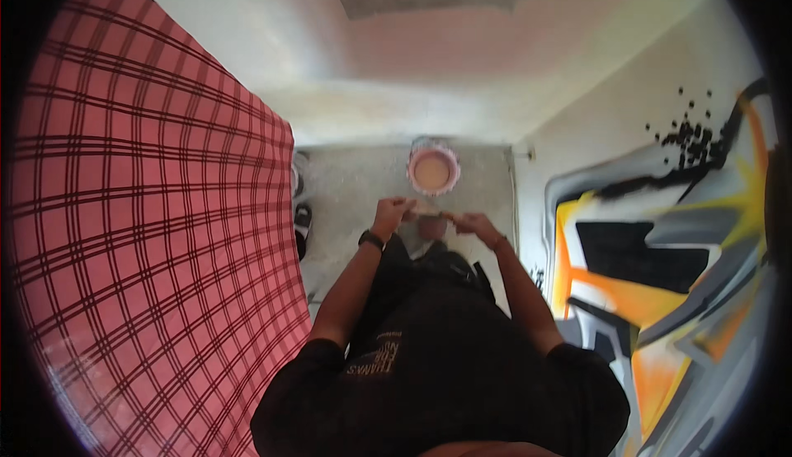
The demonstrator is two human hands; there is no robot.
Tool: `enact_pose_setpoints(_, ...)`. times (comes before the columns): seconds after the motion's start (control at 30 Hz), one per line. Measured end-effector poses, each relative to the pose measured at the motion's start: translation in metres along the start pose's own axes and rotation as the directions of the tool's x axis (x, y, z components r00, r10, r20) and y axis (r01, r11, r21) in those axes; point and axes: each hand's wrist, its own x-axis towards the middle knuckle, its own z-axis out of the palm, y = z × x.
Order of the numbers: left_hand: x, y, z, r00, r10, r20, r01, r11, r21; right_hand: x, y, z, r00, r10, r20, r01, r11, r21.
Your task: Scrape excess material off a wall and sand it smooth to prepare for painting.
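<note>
My left hand (pixel 391 214), with a dark watch on the wrist, pinches a small pale piece (pixel 423 209) whose kind is too blurred to tell. On the other side, my right hand (pixel 477 226) grips the orange-brown handle (pixel 453 216) of a small tool. The tool's working end meets or overlaps the pale piece, and its exact shape is unclear. Beneath the hands shows a pinkish object (pixel 431 229), partly covered by them. On the floor beyond stands a round pink pot (pixel 456 172) with a scalloped rim and beige contents.
A table with a pink checked cloth (pixel 167 209) fills the left side. Shoes (pixel 302 225) lie on the concrete floor (pixel 352 178) beside it. Ahead rises a pale wall (pixel 396 107) with a grey patch. Along the right runs a wall painted with graffiti (pixel 643 259).
</note>
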Motion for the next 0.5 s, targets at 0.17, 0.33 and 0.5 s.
enact_pose_setpoints(0.17,0.001,0.045,0.004,0.991,0.066,0.112,-0.079,0.991,0.109,-0.004,-0.057,0.019,0.978,0.048,0.201,-0.025,0.993,-0.116)
enact_pose_setpoints(0.33,0.025,0.116,0.012,0.966,0.219,0.141,-0.237,0.963,0.128,0.035,-0.135,0.061,0.986,-0.124,0.110,0.124,0.992,0.013)
enact_pose_setpoints(0.5,0.059,0.185,-0.005,0.923,0.324,0.210,-0.338,0.941,0.035,0.073,-0.204,0.083,0.923,-0.371,-0.099,0.350,0.920,-0.176)
